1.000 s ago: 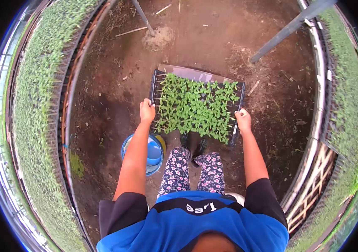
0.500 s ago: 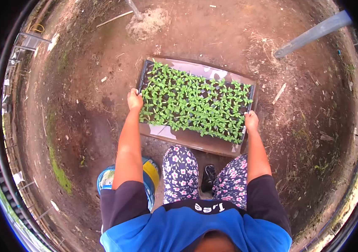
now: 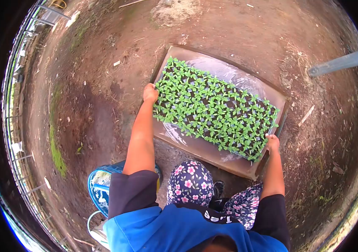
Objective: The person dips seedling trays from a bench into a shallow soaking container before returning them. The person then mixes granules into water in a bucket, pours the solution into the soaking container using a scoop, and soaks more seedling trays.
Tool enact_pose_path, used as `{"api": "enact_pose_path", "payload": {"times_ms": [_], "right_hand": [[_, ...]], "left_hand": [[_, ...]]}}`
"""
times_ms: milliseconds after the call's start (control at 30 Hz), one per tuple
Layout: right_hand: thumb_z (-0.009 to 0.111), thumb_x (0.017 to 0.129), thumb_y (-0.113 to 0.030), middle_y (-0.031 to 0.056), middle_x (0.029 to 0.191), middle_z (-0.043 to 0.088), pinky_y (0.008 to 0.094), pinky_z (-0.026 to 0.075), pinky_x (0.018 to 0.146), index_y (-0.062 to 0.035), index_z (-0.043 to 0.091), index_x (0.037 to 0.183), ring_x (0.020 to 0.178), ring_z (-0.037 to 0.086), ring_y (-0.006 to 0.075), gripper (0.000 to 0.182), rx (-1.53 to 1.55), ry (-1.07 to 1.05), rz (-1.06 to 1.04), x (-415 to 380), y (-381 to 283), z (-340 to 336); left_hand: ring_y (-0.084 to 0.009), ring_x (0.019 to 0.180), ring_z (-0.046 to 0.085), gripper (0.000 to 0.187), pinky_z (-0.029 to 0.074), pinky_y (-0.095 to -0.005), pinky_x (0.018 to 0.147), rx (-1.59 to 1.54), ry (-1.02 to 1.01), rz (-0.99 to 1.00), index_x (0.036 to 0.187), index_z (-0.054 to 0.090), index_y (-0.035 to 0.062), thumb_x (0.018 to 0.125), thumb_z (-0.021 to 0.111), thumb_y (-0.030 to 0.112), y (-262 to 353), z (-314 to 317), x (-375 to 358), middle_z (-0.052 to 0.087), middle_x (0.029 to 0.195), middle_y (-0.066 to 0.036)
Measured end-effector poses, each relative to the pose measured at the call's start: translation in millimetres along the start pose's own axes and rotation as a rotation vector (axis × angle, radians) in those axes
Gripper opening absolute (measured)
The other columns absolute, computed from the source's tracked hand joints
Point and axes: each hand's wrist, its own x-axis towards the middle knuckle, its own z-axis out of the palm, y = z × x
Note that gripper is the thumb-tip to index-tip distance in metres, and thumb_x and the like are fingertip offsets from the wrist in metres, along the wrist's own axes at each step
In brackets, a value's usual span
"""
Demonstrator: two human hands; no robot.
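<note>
Left hand (image 3: 150, 93) and right hand (image 3: 272, 143) each closed on opposite short ends of the seedling tray (image 3: 214, 109), keeping it level over the brown board (image 3: 246, 166).

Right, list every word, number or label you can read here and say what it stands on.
"T.ee", seen upside down in white letters, on the black band of the blue shirt; the reading is uncertain.
Black seedling tray of green sprouts: no legible label.
Blue plastic bucket: no readable print.
</note>
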Motion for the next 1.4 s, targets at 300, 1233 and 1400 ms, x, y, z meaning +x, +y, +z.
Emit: {"api": "enact_pose_path", "payload": {"times_ms": [300, 1233, 1400], "right_hand": [[0.055, 0.078, -0.008, -0.0017, 0.062, 0.052, 0.0219, 0.036, 0.043, -0.0073, 0.061, 0.093, 0.049, 0.045, 0.0068, 0.016, 0.079, 0.017, -0.248, 19.4, 44.6, 10.0], [0.046, 0.072, -0.011, 0.0166, 0.092, 0.057, 0.0348, 0.044, 0.074, -0.0213, 0.061, 0.100, 0.083, 0.057, 0.0306, 0.033, -0.507, -0.096, -0.415, -7.2, 11.0, -8.1], [0.046, 0.074, -0.010, 0.0126, 0.100, 0.057, 0.0334, 0.043, 0.079, -0.0239, 0.060, 0.102, 0.091, 0.056, 0.0284, 0.034, -0.399, -0.098, -0.152, -26.6, -14.4, -10.2]], "left_hand": [[-0.0288, 0.096, 0.053, 0.028, 0.041, -0.0349, 0.083, -0.040, -0.116, 0.106, 0.100, 0.054, 0.0076, 0.073, 0.046, 0.013, -24.2, 3.6, 3.7, 0.058, 0.099, -0.015], [-0.0385, 0.095, 0.050, 0.043, 0.040, -0.0428, 0.079, -0.082, -0.221, 0.325, 0.114, 0.041, 0.0130, 0.072, 0.044, 0.007, -46.4, 9.1, 5.3, 0.054, 0.100, -0.023], [-0.0234, 0.110, 0.045, 0.053, 0.034, -0.0307, 0.094, -0.370, -0.388, 0.199, 0.119, 0.033, 0.0006, 0.068, 0.035, -0.013, -50.7, 15.0, 11.8, 0.046, 0.117, -0.017]]}}
